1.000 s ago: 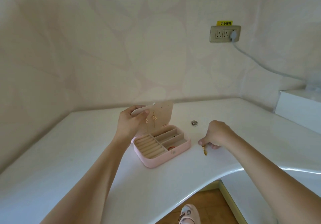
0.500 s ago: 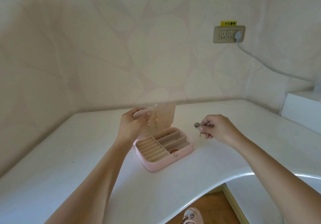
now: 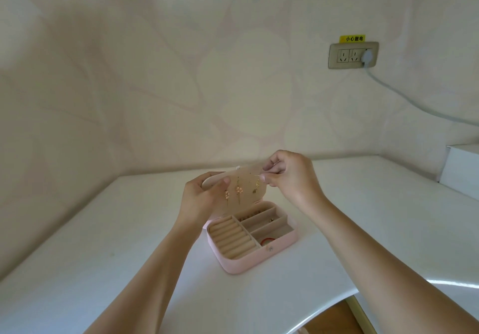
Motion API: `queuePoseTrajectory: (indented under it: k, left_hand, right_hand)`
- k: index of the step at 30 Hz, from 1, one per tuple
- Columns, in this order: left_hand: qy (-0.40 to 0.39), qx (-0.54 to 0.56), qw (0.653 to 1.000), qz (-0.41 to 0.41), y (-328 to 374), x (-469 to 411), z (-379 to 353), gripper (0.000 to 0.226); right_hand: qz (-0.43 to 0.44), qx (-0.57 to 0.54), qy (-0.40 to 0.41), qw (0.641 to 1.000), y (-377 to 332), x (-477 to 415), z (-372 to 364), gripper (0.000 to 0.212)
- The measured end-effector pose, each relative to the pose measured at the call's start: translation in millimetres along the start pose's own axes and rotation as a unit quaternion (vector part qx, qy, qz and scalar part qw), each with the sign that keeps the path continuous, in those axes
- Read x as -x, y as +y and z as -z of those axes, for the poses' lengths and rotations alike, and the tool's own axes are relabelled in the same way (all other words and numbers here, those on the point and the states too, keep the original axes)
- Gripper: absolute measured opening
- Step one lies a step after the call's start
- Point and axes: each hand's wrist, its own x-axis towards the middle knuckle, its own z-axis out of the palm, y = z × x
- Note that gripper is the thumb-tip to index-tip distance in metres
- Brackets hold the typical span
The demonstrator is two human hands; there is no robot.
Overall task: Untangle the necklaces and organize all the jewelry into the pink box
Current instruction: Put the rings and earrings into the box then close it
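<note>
The pink box [image 3: 261,258] stands open on the white counter, with ring rolls on its left and divided compartments on its right. A red loop [image 3: 265,241] lies in the front compartment. My left hand [image 3: 199,199] grips the raised lid [image 3: 246,191] at its left edge, thumb on the beige earring panel. Two pink bead earrings [image 3: 233,193] hang from that panel. My right hand [image 3: 287,175] pinches a gold earring [image 3: 256,186] by its hook against the panel's upper right. The ring seen on the counter earlier is hidden behind my right hand or out of sight.
The white counter [image 3: 363,217] curves away at the front right, with floor below. A wall socket [image 3: 353,55] with a plug and grey cable [image 3: 414,103] is up on the right wall. A white ledge [image 3: 461,168] rises at the far right.
My right hand lifted the gold earring off the counter and carried it left and up to the lid panel. My left hand kept hold of the lid.
</note>
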Motion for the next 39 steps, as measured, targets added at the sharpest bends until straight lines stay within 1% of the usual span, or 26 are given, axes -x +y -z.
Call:
queuePoseTrajectory:
  k: [6, 13, 19, 23, 26, 29, 31, 34, 35, 37, 39]
  left_hand:
    - [-0.010, 0.007, 1.000, 0.001, -0.6, -1.1, 1.4, 0.008]
    - [-0.018, 0.013, 1.000, 0.011, -2.1, -3.2, 2.2, 0.008]
    - [-0.025, 0.016, 1.000, 0.011, -1.5, -2.9, 2.9, 0.009]
    - [-0.043, 0.007, 0.999, 0.008, -1.4, -3.0, 4.3, 0.010]
    - [-0.053, 0.013, 0.998, 0.018, -0.9, -3.5, 6.0, 0.011]
    - [-0.068, 0.017, 0.997, 0.018, -1.5, -4.0, 8.7, 0.014]
    - [-0.080, 0.018, 0.996, 0.019, -1.8, -4.4, 10.3, 0.015]
    - [-0.093, 0.012, 0.995, 0.017, -1.0, -4.7, 11.5, 0.016]
    - [-0.097, 0.011, 0.995, 0.018, -0.7, -4.9, 11.6, 0.017]
    - [-0.102, 0.013, 0.994, 0.020, -0.7, -5.3, 11.7, 0.017]
    - [-0.101, 0.016, 0.995, 0.022, -1.1, -5.9, 11.9, 0.017]
  right_hand:
    - [0.012, 0.026, 0.051, 0.998, 2.9, -5.3, -19.3, 0.035]
    - [0.013, 0.056, 0.065, 0.996, 5.9, -6.4, -26.8, 0.034]
    - [0.019, 0.046, 0.073, 0.996, 8.7, -6.6, -29.3, 0.033]
    - [0.036, 0.055, 0.072, 0.995, 9.1, -8.0, -29.8, 0.031]
    - [0.049, 0.062, 0.050, 0.996, 5.9, -10.5, -28.0, 0.025]
    - [0.080, 0.070, 0.018, 0.994, 6.0, -14.0, -22.9, 0.022]
    - [0.106, 0.082, 0.001, 0.991, 9.8, -18.1, -16.5, 0.027]
    - [0.167, 0.132, -0.014, 0.977, 16.9, -28.0, -6.6, 0.036]
    - [0.178, 0.139, -0.030, 0.974, 18.0, -31.0, -4.4, 0.036]
    - [0.169, 0.126, -0.080, 0.974, 18.3, -34.9, -2.0, 0.025]
    - [0.123, 0.075, -0.131, 0.981, 16.6, -36.4, -0.9, 0.011]
